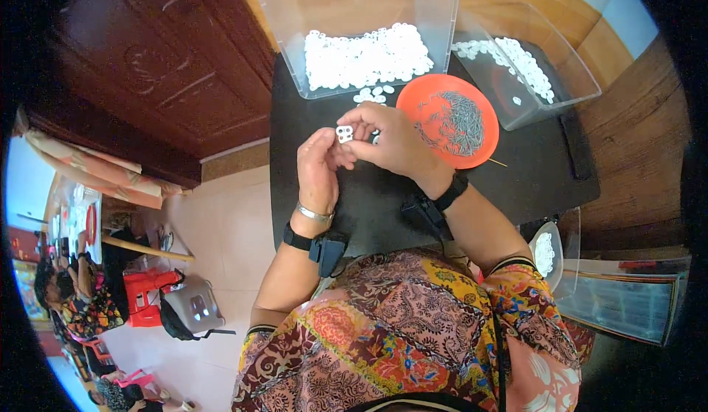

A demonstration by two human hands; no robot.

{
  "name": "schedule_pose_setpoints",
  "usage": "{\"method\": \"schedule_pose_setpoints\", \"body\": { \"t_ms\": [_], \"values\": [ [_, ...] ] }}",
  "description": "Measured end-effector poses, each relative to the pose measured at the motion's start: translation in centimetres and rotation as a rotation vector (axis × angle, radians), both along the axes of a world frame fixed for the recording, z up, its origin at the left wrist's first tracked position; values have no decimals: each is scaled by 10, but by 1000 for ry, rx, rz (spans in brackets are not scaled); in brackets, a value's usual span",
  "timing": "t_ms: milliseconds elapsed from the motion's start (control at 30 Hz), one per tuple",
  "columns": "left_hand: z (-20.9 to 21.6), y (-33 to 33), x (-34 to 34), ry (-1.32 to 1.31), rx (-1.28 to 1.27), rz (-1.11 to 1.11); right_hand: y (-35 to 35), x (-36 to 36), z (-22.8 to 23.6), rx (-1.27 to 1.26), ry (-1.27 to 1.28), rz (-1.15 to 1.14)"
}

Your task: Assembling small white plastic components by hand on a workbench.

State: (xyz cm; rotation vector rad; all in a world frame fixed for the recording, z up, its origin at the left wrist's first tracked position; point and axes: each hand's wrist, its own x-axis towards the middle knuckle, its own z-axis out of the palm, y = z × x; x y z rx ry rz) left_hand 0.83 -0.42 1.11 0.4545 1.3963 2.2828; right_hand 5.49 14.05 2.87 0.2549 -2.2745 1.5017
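Between my two hands, over the dark table, is a small white plastic piece (344,134) with several round holes. My left hand (318,163) pinches it from the left with thumb and fingers. From the right, my right hand (391,138) grips the same piece between thumb and forefinger. Just right of my right hand lies an orange-red plate (434,85) holding many small grey screws (466,123). Beyond my hands, loose white pieces (374,93) lie on the table in front of a clear bin (295,65), which holds a heap of similar white pieces (367,58).
A second clear bin (542,111) with white pieces stands at the far right. A thin yellowish stick (498,162) pokes out by the plate. The dark table (369,213) reaches close to my body. At left are a wooden door (158,65), a silver suitcase (194,307) and other people.
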Motion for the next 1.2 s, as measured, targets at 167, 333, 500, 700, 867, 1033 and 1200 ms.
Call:
{"method": "schedule_pose_setpoints", "body": {
  "t_ms": [167, 333, 500, 700, 867, 1033, 1200],
  "values": [
    [-1, 1, -3, -113, 51, -16, 0, 0, -2, 14, 0, -6],
    [0, 2, -5, 16, -52, -30, 2, -2, -3, 49, 42, 2],
    [-3, 4, -5, 65, -98, 23, -2, -1, 0, 126, 136, -44],
    [-6, 3, -6, 42, -51, 5, -1, -1, -1, 221, 141, -64],
    [-1, 3, -6, 42, -36, 3, 0, -1, -1, 251, 210, -46],
    [-4, 5, -4, 85, -48, 11, -2, 2, 2, 244, 117, -45],
    [-4, 7, 0, 76, -38, 57, -4, 2, -2, 236, 124, -49]
  ]
}}
